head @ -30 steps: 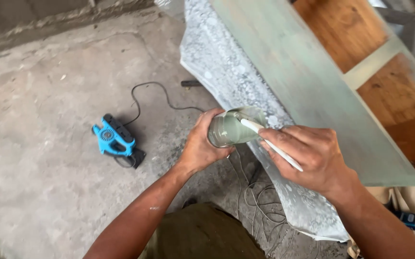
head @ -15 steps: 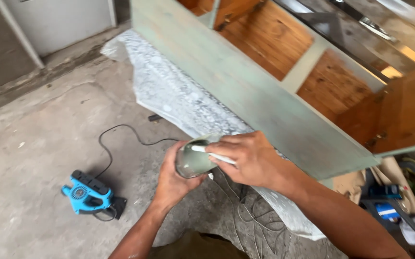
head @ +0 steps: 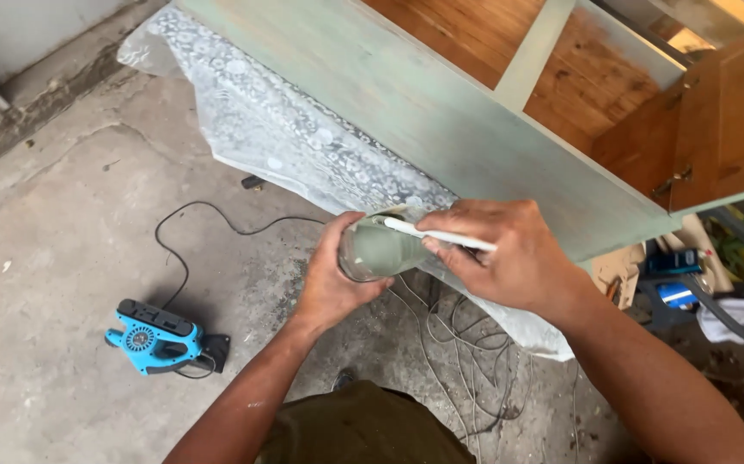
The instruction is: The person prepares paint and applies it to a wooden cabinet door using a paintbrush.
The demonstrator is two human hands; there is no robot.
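Across the upper half of your view lies a big wooden cabinet (head: 441,112), its face washed pale green and its inner panels bare orange-brown wood, with a patterned plastic sheet (head: 286,146) spread beneath it on the concrete floor (head: 63,206). Below that, a blue electric sander (head: 153,337) sits on the floor well to your left, its black cord (head: 209,219) looping up toward the sheet, and a tangle of thin cables (head: 458,344) lies just under your hands. Closer in, your left hand (head: 331,279) wraps around a clear glass jar (head: 374,249) from its base side, holding it tilted so the mouth faces your right hand; the jar holds a pale greenish liquid, though how full it is you cannot tell. Your right hand (head: 505,258) is closed in a narrow pinch on a white stick (head: 441,235), possibly a brush handle. Its long axis runs from your right fingers leftward and slightly up, and its far end reaches into the jar mouth. The jar lies directly left of that grip, touching the stick.
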